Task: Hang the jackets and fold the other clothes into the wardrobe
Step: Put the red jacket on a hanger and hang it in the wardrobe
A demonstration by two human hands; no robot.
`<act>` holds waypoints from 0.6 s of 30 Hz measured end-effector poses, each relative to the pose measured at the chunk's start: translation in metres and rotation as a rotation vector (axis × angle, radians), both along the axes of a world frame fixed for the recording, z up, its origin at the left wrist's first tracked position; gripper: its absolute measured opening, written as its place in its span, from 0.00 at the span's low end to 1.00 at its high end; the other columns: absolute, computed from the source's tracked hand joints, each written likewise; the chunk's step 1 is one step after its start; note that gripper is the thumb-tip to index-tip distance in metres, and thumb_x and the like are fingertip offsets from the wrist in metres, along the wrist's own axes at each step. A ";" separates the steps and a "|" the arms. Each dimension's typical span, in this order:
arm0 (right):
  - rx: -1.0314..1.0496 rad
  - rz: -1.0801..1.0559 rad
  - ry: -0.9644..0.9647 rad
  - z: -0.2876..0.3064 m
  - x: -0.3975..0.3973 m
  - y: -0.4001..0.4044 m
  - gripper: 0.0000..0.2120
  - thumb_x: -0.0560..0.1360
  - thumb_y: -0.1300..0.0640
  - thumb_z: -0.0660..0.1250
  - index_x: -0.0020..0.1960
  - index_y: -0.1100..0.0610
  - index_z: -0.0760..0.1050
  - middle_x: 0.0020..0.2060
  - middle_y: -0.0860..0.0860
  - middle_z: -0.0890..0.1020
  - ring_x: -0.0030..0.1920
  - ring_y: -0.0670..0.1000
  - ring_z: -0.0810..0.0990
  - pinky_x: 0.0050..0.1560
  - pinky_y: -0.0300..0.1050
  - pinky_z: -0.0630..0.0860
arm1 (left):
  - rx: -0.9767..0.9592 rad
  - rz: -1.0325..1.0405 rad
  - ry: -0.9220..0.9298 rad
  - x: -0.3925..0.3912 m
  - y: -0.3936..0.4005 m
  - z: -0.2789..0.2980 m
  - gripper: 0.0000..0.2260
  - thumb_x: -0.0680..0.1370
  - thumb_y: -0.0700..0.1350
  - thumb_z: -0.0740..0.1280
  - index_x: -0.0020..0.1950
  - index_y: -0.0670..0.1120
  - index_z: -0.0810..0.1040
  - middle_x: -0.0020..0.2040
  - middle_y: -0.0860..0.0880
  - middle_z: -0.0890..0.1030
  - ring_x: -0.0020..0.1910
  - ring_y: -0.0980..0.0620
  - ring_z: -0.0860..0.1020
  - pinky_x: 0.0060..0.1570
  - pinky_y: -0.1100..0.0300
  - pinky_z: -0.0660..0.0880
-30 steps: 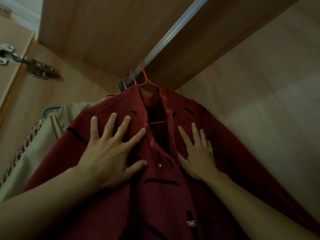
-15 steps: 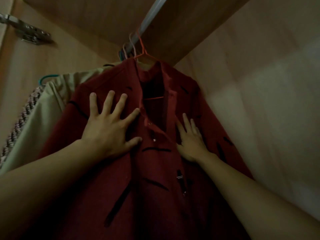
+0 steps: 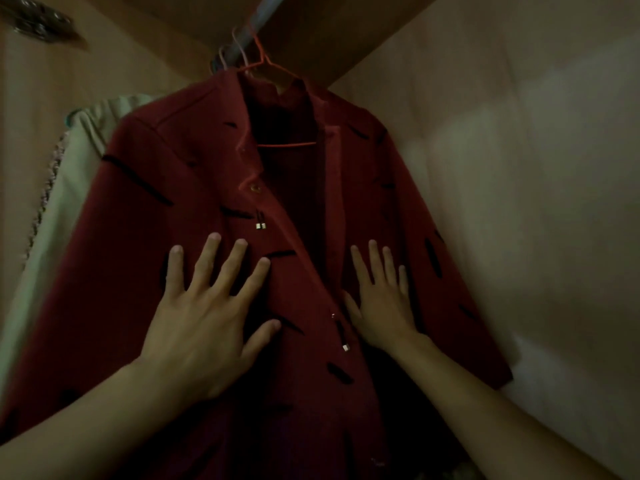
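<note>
At the far left of the wardrobe, a metal hinge sits on the door panel, and below it a beige garment with braided trim hangs against the side. Just beside it, overlapping its edge, the red jacket hangs on an orange hanger hooked over the grey rail. Its front is open at the collar, and dark dashes mark the cloth. Left hand lies flat on the jacket's left front panel, fingers spread and straight, gripping nothing. Right hand presses flat on the other panel, fingers straight and close together. Further right stands the pale wardrobe wall.
</note>
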State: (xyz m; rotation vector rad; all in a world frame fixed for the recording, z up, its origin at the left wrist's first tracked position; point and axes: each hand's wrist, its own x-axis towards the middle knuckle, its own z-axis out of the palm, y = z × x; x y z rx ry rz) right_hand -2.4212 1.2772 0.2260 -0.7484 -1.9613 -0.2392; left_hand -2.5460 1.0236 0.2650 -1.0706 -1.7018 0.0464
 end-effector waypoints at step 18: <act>-0.134 0.271 0.103 -0.037 0.088 -0.086 0.34 0.80 0.36 0.47 0.81 0.49 0.45 0.81 0.48 0.46 0.80 0.46 0.43 0.79 0.50 0.49 | -0.047 -0.104 -0.097 0.035 -0.044 -0.033 0.35 0.79 0.67 0.47 0.79 0.49 0.61 0.80 0.43 0.60 0.80 0.40 0.55 0.75 0.33 0.52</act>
